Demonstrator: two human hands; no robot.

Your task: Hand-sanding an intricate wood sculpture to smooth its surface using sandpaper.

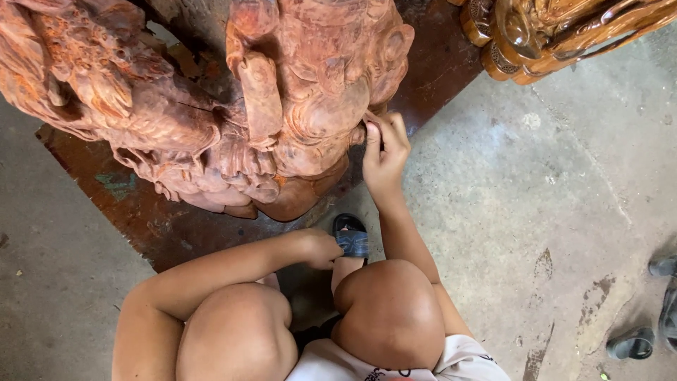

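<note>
By my feet, bare grey concrete floor (508,212). Top right I've got a glossy varnished carving (557,32). Dark sandals (645,331) lie well apart at the right edge.

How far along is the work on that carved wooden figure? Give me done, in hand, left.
Done: the reddish wooden carving is fully shaped with deep relief. In hand: the right hand presses a small piece against its side; the left hand rests low. Left: its surface looks dusty, matte, unvarnished.

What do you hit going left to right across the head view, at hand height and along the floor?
Rough wood carving → left hand → dark sandal → right hand, pressing a small piece against the carving → bare concrete floor → loose sandals at the right edge.
</note>
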